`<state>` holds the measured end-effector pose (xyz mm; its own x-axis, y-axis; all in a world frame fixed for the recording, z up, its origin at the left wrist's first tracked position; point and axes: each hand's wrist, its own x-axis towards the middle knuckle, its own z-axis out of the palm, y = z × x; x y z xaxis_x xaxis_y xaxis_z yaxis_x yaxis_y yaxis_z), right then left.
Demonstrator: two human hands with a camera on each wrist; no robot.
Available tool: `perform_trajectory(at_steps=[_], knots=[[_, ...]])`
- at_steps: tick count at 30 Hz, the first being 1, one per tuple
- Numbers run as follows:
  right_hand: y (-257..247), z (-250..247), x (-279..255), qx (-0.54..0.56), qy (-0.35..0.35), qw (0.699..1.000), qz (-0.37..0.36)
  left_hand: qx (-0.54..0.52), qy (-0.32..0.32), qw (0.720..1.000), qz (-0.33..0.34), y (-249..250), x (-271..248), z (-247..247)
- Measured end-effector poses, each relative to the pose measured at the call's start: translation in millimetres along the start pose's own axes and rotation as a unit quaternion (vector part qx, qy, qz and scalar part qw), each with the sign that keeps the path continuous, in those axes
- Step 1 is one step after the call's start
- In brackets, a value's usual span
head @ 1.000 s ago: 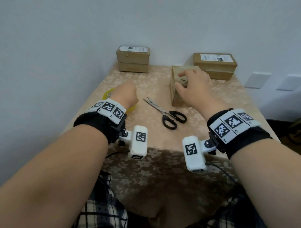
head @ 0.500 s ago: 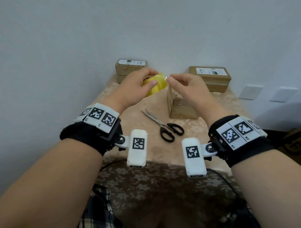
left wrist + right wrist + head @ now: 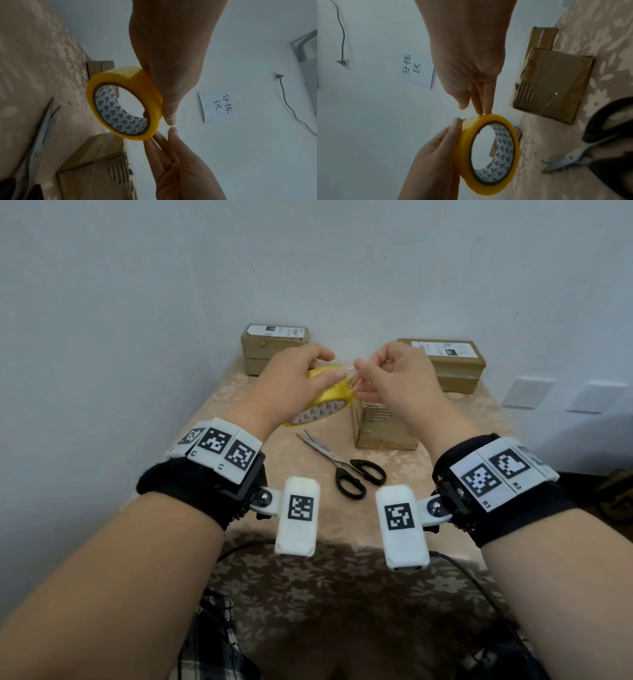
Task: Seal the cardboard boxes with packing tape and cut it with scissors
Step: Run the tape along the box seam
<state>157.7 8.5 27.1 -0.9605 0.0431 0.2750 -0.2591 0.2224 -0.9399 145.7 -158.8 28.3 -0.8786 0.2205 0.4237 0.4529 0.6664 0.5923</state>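
- The left hand (image 3: 291,381) holds the yellow packing tape roll (image 3: 325,397) raised above the table (image 3: 219,392), thumb on the outer band and fingers curled round the far side; I judge the roll is lifted so that its rim faces the other hand and the free end can be found.
- The right hand (image 3: 394,378) meets the roll at the rim just beside the left thumb — its fingertips (image 3: 483,111) touch the top edge of the band, thumb close by; a thin clear strip seems to show between the two hands in the head view, but whether the fingers truly pinch a tape end I cannot tell.
- Both wrists are level and turned inward, forearms reaching forward, so the work sits between the hands, above everything else.
- Below the grip and slightly to its right stands the small cardboard box (image 3: 383,426), upright on the table, likely the next to be sealed; nearer the person than the grip lie the scissors (image 3: 346,467), blades slightly apart, untouched — within easy reach of either hand for the cut.
- Beyond the grip, against the wall, sit two labelled boxes: one (image 3: 274,344) behind the left hand, one (image 3: 448,361) behind the right.
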Motion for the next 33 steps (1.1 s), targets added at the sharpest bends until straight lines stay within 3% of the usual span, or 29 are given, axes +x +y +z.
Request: perform_trajectory(at_steps=[3, 5, 8, 10, 12, 16, 22, 33], knots=[[5, 8, -1, -0.003, 0.053, 0.999, 0.007, 0.027, 0.047, 0.997, -0.059, 1, 3, 4], [5, 7, 0, 0.010, 0.083, 0.996, 0.018, 0.026, 0.040, 0.996, -0.080, 2, 3, 6], [4, 3, 2, 0.017, 0.082, 0.996, 0.037, -0.044, 0.051, 0.995, -0.075, 1, 2, 5], [4, -2, 6, -0.065, 0.076, 0.995, 0.021, -0.058, 0.075, 0.994, -0.055, -2, 4, 4], [2, -7, 10, -0.145, 0.081, 0.986, -0.002, -0.015, 0.077, 0.996, -0.033, -7, 6, 4], [2, -19, 13, -0.215, 0.079, 0.974, -0.009, 0.167, 0.011, 0.986, -0.022, -10, 11, 14], [17, -35, 14, -0.257, 0.072, 0.961, 0.071, 0.278, -0.055, 0.957, -0.063, -5, 31, 36], [24, -46, 16, -0.255, 0.094, 0.957, 0.102, 0.348, -0.058, 0.934, -0.058, 5, 42, 55]])
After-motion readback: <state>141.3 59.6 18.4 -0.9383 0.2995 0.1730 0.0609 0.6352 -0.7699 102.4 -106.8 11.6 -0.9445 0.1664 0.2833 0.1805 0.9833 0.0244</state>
